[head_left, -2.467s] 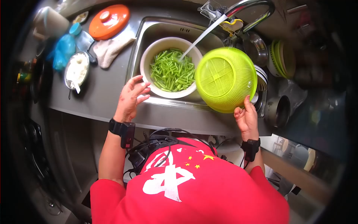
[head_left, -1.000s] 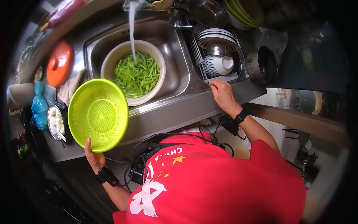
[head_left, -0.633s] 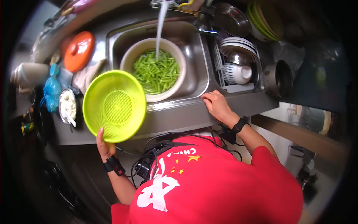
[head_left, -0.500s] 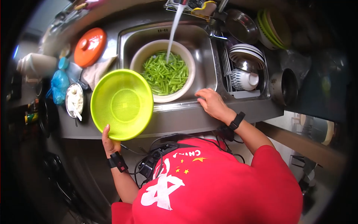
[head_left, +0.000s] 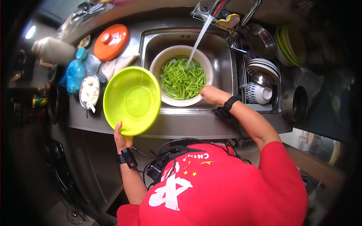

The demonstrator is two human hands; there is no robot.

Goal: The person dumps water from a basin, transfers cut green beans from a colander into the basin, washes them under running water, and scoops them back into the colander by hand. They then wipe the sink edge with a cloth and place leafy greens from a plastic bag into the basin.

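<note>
My left hand (head_left: 123, 138) grips the near rim of a lime-green strainer basket (head_left: 132, 100), thumb over the rim. The basket is tilted with its hollow inside facing me, beside the left front of the sink (head_left: 222, 56). My right hand (head_left: 213, 94) is at the right front rim of a cream bowl (head_left: 208, 71), fingers curled; what they hold, if anything, is hidden. Cut green pods (head_left: 181, 80) lie in water in that bowl, inside the sink. A stream of water (head_left: 198, 39) runs from the faucet (head_left: 220, 6) onto them.
Left of the sink are an orange lid (head_left: 111, 42), a cloth (head_left: 116, 66), a blue plastic bag (head_left: 74, 76) and a dish of white food (head_left: 90, 89) with a spoon. On the right stand a rack with bowls (head_left: 258, 93) and a metal pot (head_left: 296, 103).
The green basket has gone from my right hand to my left and turned from underside up to inside showing. My right hand has moved from the counter's edge to the cream bowl's rim.
</note>
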